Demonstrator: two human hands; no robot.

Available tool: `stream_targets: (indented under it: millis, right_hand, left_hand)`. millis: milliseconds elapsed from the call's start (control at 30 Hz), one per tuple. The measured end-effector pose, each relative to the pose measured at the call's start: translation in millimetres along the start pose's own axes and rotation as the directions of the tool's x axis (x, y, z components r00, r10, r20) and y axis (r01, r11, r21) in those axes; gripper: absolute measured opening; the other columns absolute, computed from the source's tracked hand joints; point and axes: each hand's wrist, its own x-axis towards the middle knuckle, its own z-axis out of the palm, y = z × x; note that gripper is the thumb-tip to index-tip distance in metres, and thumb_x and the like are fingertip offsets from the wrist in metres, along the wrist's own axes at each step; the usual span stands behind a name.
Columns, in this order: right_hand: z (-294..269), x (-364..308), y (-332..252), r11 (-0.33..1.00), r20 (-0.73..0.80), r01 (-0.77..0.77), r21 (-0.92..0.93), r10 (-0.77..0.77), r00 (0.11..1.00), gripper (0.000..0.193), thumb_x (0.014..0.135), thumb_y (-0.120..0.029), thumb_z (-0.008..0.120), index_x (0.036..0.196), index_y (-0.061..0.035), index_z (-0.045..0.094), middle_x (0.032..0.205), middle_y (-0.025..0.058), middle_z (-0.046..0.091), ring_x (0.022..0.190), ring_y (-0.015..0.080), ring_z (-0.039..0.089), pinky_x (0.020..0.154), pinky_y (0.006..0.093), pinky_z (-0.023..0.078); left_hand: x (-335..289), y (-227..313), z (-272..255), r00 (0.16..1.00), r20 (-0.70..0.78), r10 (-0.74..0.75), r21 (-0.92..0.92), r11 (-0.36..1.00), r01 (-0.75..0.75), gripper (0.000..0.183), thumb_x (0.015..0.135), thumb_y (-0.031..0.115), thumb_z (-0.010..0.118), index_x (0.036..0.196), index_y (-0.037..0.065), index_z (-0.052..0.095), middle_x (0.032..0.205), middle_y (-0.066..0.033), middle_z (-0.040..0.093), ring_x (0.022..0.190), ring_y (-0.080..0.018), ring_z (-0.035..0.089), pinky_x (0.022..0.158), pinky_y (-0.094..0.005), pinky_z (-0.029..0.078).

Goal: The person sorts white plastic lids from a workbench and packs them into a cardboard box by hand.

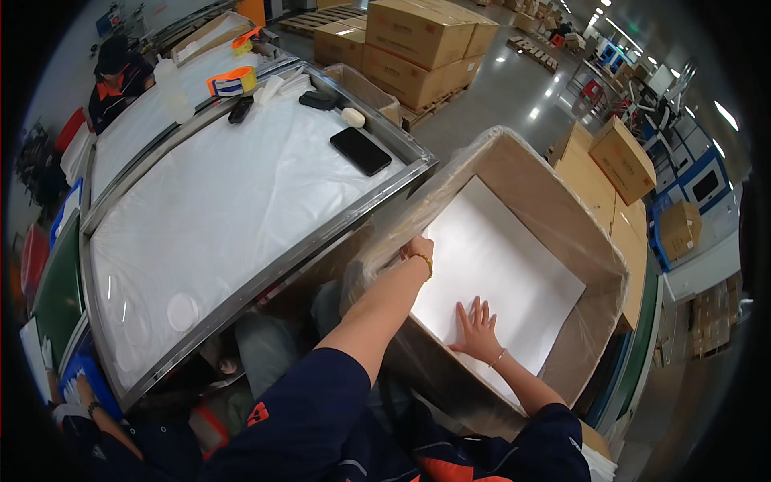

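A large white sheet (pixel 498 265) lies flat inside an open cardboard box (pixel 554 201) lined with clear plastic film. My right hand (pixel 479 336) rests on the sheet near its close edge, palm down with the fingers spread. At the left wall of the box, beside the sheet's left edge, my left hand (pixel 418 249) is closed with its fingers curled. Whatever it grips there, sheet edge or plastic liner, is hidden by the hand.
To the left stands a metal-framed table (pixel 233 209) covered in white film. On it lie a phone (pixel 361 151), a tape dispenser (pixel 232 81) and small dark objects. Cartons (pixel 426 40) are stacked behind, more at right. Co-workers are at far left (pixel 116 84) and lower left (pixel 96 410).
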Motion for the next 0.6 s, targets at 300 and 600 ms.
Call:
stream_targets:
  millis: [300,600]
  right_hand:
    - [21,31,186,0.763,-0.167,-0.499,0.410,0.601,0.782,0.099,0.076,-0.052,0.069,0.147,-0.0088,0.017,0.150,0.0285,0.012,0.136,0.0487,0.016,0.107,0.0603,0.023]
    - [42,-65,115,0.852,0.362,-0.506,0.137,0.432,0.826,0.142,0.057,-0.066,0.076,0.144,0.0037,-0.012,0.142,0.0440,-0.008,0.132,0.0609,0.002,0.107,0.0637,0.016]
  left_hand:
    - [-6,5,-11,0.996,-0.079,-0.047,-0.099,0.994,0.039,0.042,0.086,0.019,0.060,0.126,0.015,0.047,0.104,-0.0087,0.062,0.067,-0.0190,0.066,0.037,-0.0343,0.049]
    - [9,9,14,0.985,-0.039,-0.170,0.212,0.962,0.175,0.014,0.081,0.023,0.067,0.085,0.009,0.070,0.078,-0.0062,0.069,0.058,-0.0199,0.065,0.042,-0.0398,0.051]
